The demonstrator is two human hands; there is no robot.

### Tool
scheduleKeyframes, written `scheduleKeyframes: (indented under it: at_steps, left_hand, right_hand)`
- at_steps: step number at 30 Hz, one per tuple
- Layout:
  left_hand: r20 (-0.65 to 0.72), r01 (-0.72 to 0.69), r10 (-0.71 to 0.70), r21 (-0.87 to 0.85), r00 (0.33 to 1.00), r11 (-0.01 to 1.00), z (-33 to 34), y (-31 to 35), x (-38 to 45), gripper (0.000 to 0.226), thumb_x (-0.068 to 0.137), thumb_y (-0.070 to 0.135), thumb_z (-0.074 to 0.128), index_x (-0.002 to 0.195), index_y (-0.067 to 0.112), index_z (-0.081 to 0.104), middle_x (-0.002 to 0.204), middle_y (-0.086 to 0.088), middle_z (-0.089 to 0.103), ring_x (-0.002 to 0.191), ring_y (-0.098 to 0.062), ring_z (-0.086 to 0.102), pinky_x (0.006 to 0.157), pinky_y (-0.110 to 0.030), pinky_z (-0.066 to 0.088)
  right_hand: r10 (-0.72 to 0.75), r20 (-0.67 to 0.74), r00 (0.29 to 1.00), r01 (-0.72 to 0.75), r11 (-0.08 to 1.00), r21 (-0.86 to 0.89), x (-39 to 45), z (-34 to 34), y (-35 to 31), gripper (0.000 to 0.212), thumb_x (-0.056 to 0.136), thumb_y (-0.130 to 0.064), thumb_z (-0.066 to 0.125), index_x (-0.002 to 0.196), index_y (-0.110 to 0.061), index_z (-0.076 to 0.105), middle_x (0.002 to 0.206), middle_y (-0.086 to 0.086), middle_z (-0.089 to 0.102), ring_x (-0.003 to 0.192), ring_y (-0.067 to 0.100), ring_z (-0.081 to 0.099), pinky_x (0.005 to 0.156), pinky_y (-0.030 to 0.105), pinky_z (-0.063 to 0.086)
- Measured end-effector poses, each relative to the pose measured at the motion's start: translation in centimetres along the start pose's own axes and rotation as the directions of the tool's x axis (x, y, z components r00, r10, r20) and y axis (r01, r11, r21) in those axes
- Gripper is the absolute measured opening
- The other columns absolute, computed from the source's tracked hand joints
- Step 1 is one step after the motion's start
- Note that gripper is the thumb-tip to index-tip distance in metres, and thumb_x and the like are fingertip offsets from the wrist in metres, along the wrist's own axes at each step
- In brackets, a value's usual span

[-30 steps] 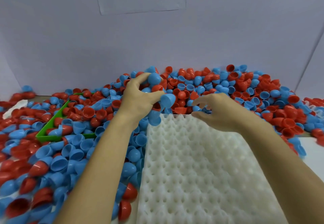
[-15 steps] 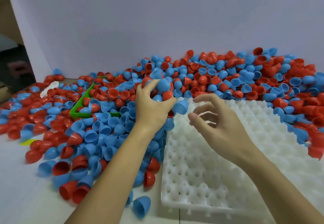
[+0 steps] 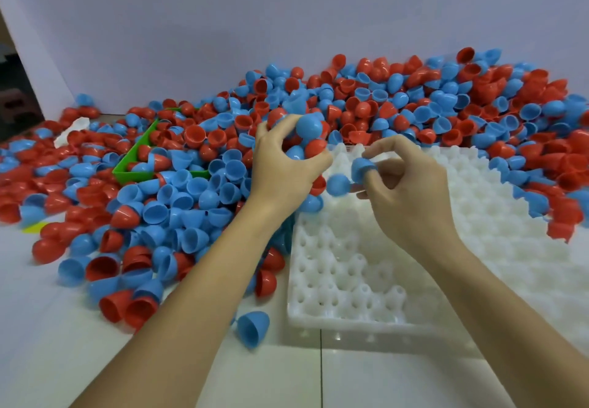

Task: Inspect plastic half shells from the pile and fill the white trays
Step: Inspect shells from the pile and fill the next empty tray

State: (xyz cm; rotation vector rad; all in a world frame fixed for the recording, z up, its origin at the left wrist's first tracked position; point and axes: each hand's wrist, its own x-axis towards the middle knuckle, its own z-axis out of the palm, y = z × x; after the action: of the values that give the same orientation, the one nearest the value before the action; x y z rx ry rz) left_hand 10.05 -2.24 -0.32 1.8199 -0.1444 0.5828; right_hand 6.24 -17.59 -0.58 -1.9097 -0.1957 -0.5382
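A big pile of red and blue half shells [image 3: 398,104] runs across the back and left of the table. My left hand [image 3: 283,168] is closed around a handful of shells [image 3: 309,139], blue and red, at the pile's near edge. My right hand [image 3: 404,181] hovers over the white tray [image 3: 366,283], pinching a blue half shell [image 3: 361,166] between thumb and fingers. Another blue shell [image 3: 338,185] sits blurred between the two hands, just above the tray. The tray's sockets hold no shells.
A green tray [image 3: 127,170] lies half buried in shells at the left. Loose shells spill toward the front left, one blue shell [image 3: 253,328] alone by the white tray's near corner. White walls close off the back.
The view has shifted left and closer. My right hand, with nothing in it before, now pinches a blue shell taken from beside my left hand. The left hand still holds its handful.
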Motion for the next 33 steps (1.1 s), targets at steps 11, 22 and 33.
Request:
scheduleKeyframes:
  at_steps: [11, 22, 33]
  left_hand:
    - [-0.068, 0.104, -0.116, -0.166, 0.991, 0.981, -1.6, -0.1, -1.3, 0.023, 0.071, 0.028, 0.072, 0.094, 0.031, 0.068, 0.116, -0.009, 0.064, 0.105, -0.022, 0.064, 0.092, -0.044, 0.057]
    - [-0.071, 0.137, -0.155, -0.211, 0.985, 0.968, -2.2, -0.1, -1.8, 0.023, 0.079, 0.021, 0.076, 0.1, 0.028, 0.069, 0.116, -0.01, 0.064, 0.103, -0.022, 0.065, 0.092, -0.046, 0.058]
    - [-0.066, 0.12, -0.139, -0.232, 0.988, 0.965, -2.4, -0.4, -1.7, 0.02, 0.08, 0.021, 0.075, 0.098, 0.025, 0.068, 0.117, -0.013, 0.063, 0.102, -0.022, 0.065, 0.089, -0.04, 0.058]
  right_hand:
    - [-0.161, 0.103, 0.982, 0.186, 0.934, -0.305, 0.1, -2.3, 0.7, 0.041, 0.091, 0.01, 0.057, 0.091, -0.024, 0.079, 0.089, -0.016, 0.07, 0.079, -0.004, 0.063, 0.067, 0.008, 0.047]
    - [0.067, 0.134, 0.989, 0.043, 0.731, -0.682, -0.5, -2.8, 0.2, 0.029, 0.083, -0.041, 0.074, 0.096, -0.024, 0.055, 0.081, -0.016, 0.048, 0.071, 0.006, 0.049, 0.054, 0.019, 0.035]
    - [0.158, 0.107, 0.982, -0.074, 0.831, -0.551, -0.7, -2.3, -0.4, 0.015, 0.085, -0.015, 0.078, 0.099, -0.02, 0.076, 0.08, -0.014, 0.063, 0.067, 0.001, 0.057, 0.051, 0.009, 0.037]
